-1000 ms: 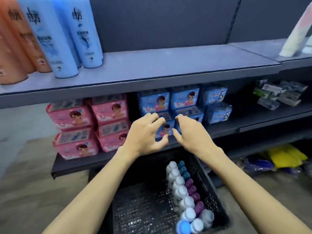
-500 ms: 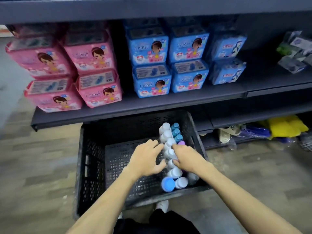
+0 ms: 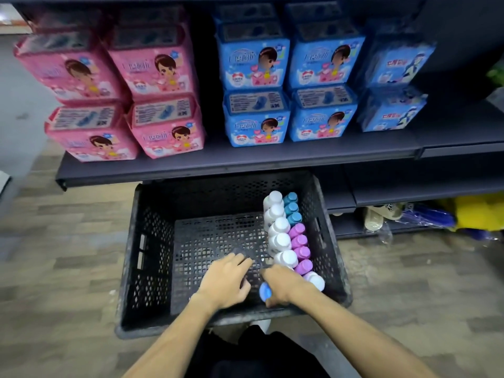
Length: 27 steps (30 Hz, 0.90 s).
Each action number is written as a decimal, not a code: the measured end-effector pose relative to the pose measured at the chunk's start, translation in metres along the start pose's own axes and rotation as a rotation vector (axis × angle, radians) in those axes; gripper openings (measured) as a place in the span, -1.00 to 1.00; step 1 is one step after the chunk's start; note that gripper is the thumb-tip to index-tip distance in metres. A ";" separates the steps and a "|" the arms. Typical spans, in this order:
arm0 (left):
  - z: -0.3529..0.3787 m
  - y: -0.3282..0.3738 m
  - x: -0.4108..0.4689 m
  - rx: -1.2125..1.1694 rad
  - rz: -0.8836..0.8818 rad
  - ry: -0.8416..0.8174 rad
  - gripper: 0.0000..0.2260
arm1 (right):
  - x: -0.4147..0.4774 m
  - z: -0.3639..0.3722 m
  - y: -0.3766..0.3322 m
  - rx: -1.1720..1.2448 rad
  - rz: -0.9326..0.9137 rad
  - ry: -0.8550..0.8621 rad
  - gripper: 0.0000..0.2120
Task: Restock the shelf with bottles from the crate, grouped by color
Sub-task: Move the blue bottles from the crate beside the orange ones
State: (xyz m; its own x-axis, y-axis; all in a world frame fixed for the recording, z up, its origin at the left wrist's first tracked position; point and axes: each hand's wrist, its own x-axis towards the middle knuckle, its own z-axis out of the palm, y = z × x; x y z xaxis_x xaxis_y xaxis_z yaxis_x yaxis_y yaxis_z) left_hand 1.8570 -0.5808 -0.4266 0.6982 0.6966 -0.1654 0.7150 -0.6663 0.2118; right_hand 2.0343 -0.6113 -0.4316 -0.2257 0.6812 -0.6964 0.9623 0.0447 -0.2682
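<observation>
Right hand point(image 3: 283, 287) grips blue-capped bottle point(image 3: 264, 291) in crate point(image 3: 148, 241); left hand point(image 3: 226, 282) relaxed, empty; labels unreadable.

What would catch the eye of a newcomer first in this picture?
Bright pink packs and blue packs stand stacked on the dark shelf, pink left, blue right. Below, a black crate on the floor holds bottles in rows along its right wall. At its near end the right hand grips a blue-capped bottle; the left hand lies open beside it.
</observation>
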 end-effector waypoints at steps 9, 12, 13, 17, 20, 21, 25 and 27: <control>0.010 -0.013 -0.010 -0.003 -0.074 -0.007 -0.76 | 0.031 0.022 -0.007 0.081 0.031 0.179 -0.58; 0.013 -0.017 -0.016 -0.011 -0.085 0.012 -0.77 | 0.038 0.025 -0.003 0.210 0.075 0.164 -0.47; 0.015 -0.019 -0.019 -0.012 -0.086 0.020 -0.76 | 0.039 0.026 -0.003 0.240 0.092 0.166 -0.46; 0.020 -0.021 -0.027 -0.057 -0.158 0.063 -0.72 | 0.046 0.031 -0.007 0.387 0.161 0.243 -0.45; 0.021 -0.024 -0.028 -0.112 -0.223 0.077 -0.79 | 0.054 0.028 -0.012 0.395 0.170 0.262 -0.59; 0.021 -0.024 -0.028 -0.124 -0.232 0.077 -0.81 | 0.057 0.026 -0.013 0.388 0.167 0.249 -0.60; 0.019 -0.028 -0.028 -0.182 -0.296 0.086 -0.85 | 0.067 0.017 -0.015 0.372 0.179 0.184 -0.52; 0.017 -0.037 -0.029 -0.216 -0.363 0.103 -0.85 | 0.069 0.009 -0.015 0.333 0.191 0.169 -0.53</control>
State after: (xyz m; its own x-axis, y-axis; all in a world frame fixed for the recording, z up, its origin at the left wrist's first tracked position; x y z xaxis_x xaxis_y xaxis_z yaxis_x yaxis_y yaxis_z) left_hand 1.8106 -0.5807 -0.4464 0.3875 0.9057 -0.1720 0.8816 -0.3095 0.3562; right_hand 2.0027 -0.5720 -0.4817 0.0068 0.7658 -0.6430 0.8766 -0.3140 -0.3647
